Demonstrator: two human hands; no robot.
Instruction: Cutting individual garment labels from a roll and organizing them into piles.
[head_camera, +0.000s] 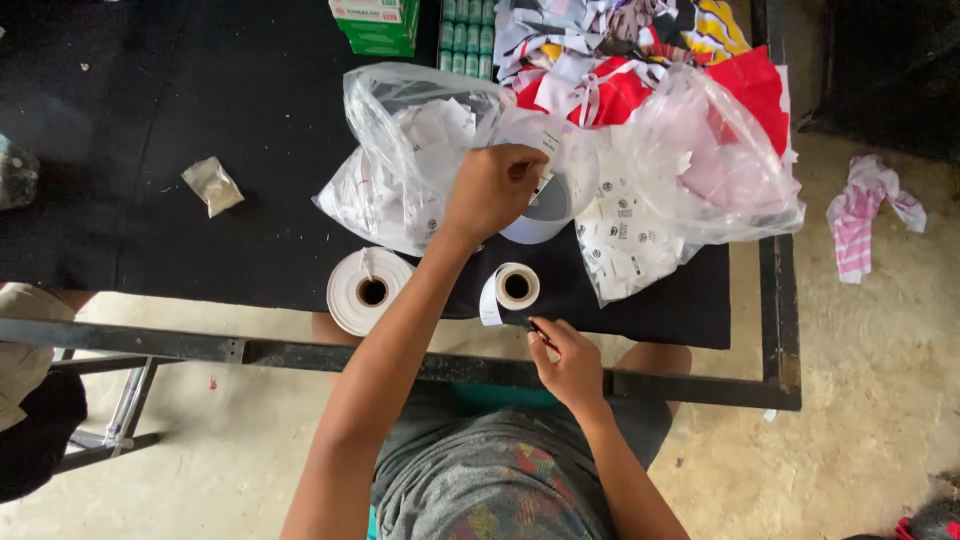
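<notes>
Black cloth covers the metal-framed table (200, 150), rough concrete floor beyond. Left hand (490, 190) reaches far over a wide white label roll (545, 205), fingertips pinched on a small paper tag at its top edge, between two crinkled clear plastic bags (700, 170) of white tags. Right hand (572, 360), at the near table edge, grips a thin dark pen (540, 330). Two smaller rolls (370, 290) stand just left of it.
</notes>
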